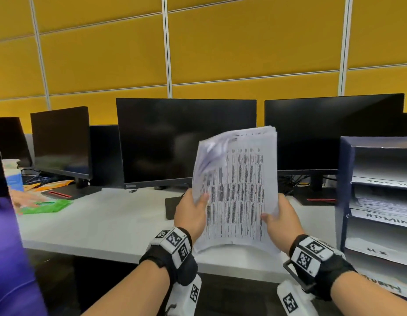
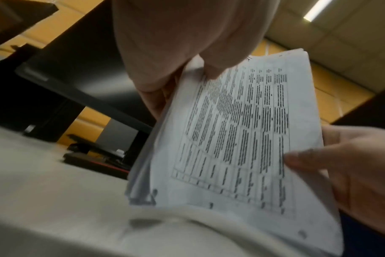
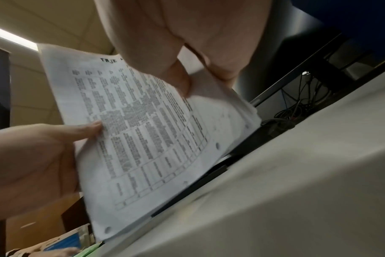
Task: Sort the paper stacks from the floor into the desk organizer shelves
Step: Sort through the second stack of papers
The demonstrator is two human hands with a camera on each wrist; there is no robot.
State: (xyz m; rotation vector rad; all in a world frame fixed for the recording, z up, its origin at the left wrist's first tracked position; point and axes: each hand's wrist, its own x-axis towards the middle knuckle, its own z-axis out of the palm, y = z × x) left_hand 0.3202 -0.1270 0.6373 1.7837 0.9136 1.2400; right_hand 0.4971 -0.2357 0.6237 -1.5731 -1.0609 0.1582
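Note:
I hold a stack of printed paper (image 1: 239,190) upright over the desk edge, its front sheet a table of small text. My left hand (image 1: 192,213) grips its left edge, thumb on the front; the upper left corner is blurred and curling. My right hand (image 1: 281,221) pinches the right edge. The left wrist view shows the paper stack (image 2: 242,139) thick at its edge, and the right wrist view shows handwriting at the top of the paper stack (image 3: 143,130). The dark blue desk organizer (image 1: 345,190) stands at the right; its shelves carry labels, one reading ADMIN, and some hold paper.
Several black monitors (image 1: 186,140) line the back of the white desk (image 1: 106,224), before a yellow partition wall. At the left another person's hand (image 1: 22,199) rests by a green packet (image 1: 47,206), with a purple sleeve in front. Cables lie behind the right monitor.

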